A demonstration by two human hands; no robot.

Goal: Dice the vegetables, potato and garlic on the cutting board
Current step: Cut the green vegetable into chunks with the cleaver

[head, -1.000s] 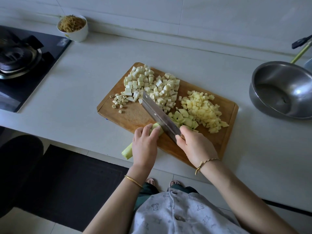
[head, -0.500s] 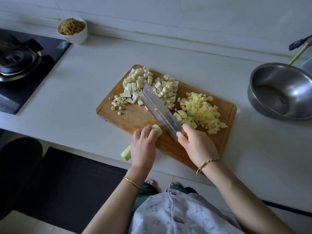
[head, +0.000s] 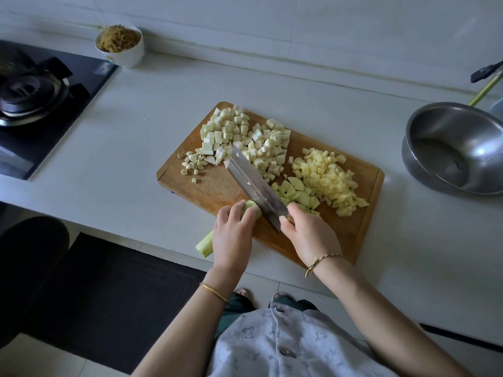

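A: About the left hand point(head: 231, 236)?
B: Curled over a pale green stalk point(head: 204, 244), pinning it at the lower edge of the cutting board point(head: 209, 186), with the tail end sticking off the board toward the lower left of the frame
A: And the right hand point(head: 309, 235)?
B: Clenched round the handle of a cleaver point(head: 251, 180), with the blade slanting toward the upper left and set down at the cut end of the stalk, right beside the left fingertips
A: Anything on the wrists?
B: A gold bangle point(head: 215, 292) on the left, a thin bracelet point(head: 324, 258) on the right
A: Anything already cut?
B: Plenty, all on the board. White cubes point(head: 245, 137) heaped along the upper edge; chopped garlic point(head: 193, 162) just left of them, near the board's left corner; yellow potato dice point(head: 326, 175) piled at the right; a few green chunks point(head: 295, 191) between the blade and the potato
A: Around the board?
B: Resting on a pale counter point(head: 114, 148) at the middle of the frame. At the right edge, a steel bowl point(head: 441, 126). At the upper left, a white cup point(head: 130, 55) of brownish strands, beside a black stove point(head: 81, 85)
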